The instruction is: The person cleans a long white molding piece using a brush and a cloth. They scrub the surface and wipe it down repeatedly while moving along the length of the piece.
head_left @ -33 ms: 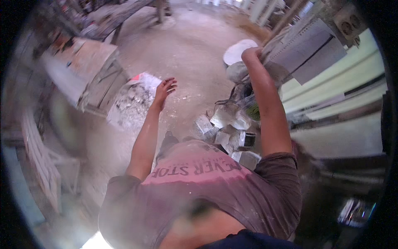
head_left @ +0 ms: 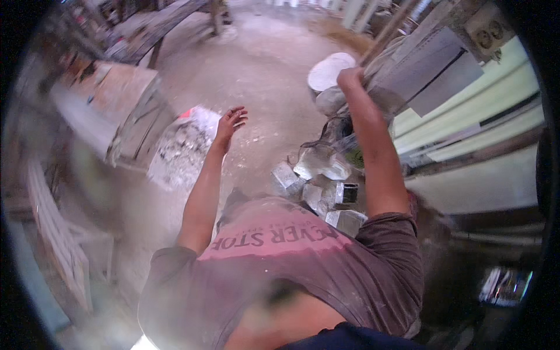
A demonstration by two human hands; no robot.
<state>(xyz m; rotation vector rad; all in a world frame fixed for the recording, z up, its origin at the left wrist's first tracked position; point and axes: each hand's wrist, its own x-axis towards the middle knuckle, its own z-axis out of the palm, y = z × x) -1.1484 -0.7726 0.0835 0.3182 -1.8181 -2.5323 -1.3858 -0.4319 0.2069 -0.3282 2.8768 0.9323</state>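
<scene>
Just beyond the fingers of the right hand (head_left: 350, 79), their state unclear, a wooden pole (head_left: 388, 35), left hand (head_left: 232, 123), fingers slightly apart.

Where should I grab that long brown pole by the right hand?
Probably grip the pole partway along, just beyond the right hand in the picture, coming from the left, over the floor. It's slim, so fingers could likely wrap round; the grey sheet and other things crowd its right.
</scene>
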